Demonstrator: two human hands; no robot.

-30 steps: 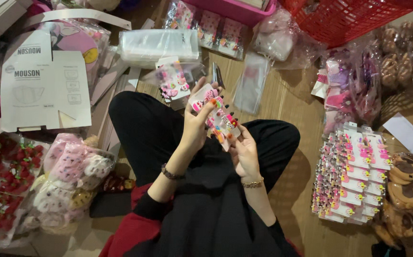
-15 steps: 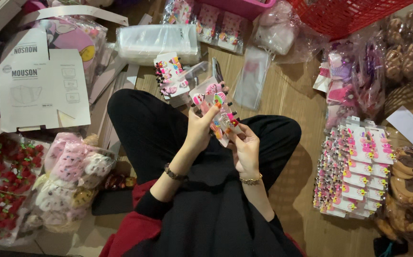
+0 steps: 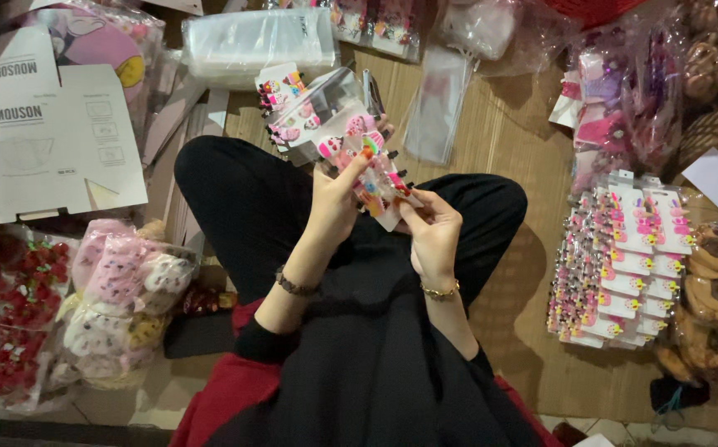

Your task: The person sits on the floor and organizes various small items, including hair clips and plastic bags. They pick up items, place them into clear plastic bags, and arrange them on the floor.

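**Inspector A:** Start with the big items. What surrounds the seated person?

**Inspector B:** A brown woven mat (image 3: 508,141) covers the floor. At upper left lies a flattened white cardboard box (image 3: 53,141). Below it, a bag of pink and cream plush pieces (image 3: 119,306), with red items in plastic (image 3: 3,314) at the far left edge. On the right, a fanned stack of carded hair clips (image 3: 624,265), and brown plush toys (image 3: 715,281) beyond it. A pile of clear plastic sleeves (image 3: 251,41) sits at top centre.

**Inspector A:** And the person?

**Inspector B:** Cross-legged, black clothing, knees out to both sides.

**Inspector A:** The hands?

**Inspector B:** Both raised over the lap, close together. The left hand (image 3: 334,207), bracelet on the wrist, is closed around a white card of small coloured hair clips (image 3: 371,174), thumb on its face. The right hand (image 3: 433,232), gold bracelet on the wrist, pinches the card's lower right edge with fingertips.

**Inspector A:** Where exactly is that card?

**Inspector B:** Held between the two hands, above the legs, tilted, off the mat. Just beyond it, a second clip card in a clear sleeve (image 3: 309,108) lies near the left knee.
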